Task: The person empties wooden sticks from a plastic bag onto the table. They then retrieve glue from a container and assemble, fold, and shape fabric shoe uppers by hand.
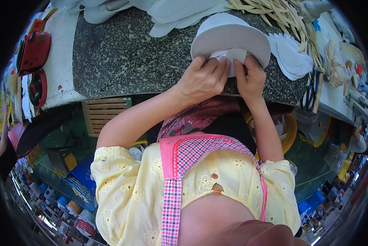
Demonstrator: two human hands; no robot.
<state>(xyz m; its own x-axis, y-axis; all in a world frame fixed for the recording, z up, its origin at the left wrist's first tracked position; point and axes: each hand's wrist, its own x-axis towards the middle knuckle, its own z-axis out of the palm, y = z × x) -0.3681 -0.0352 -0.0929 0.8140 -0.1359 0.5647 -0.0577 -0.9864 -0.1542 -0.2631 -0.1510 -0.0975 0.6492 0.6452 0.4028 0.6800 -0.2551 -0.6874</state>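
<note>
A white, cap-shaped piece point(229, 37) with a rounded crown and a wide curved brim is held over the near edge of a speckled dark stone worktop point(122, 53). My left hand point(206, 78) is closed, its bent fingers at the piece's near edge. My right hand point(251, 78) pinches the same edge a little to the right. Between the two sets of fingers a small pale flap point(236, 54) sticks up from the piece's inner side. The fingertips of my left hand are partly hidden.
White flat curved pieces point(179, 12) are piled along the far edge. More rounded white pieces point(290, 57) are fanned at the right, near pale strips point(274, 16) and black-handled scissors point(308, 98). A red container point(35, 51) stands at the left. Below is a slatted wooden crate point(105, 115).
</note>
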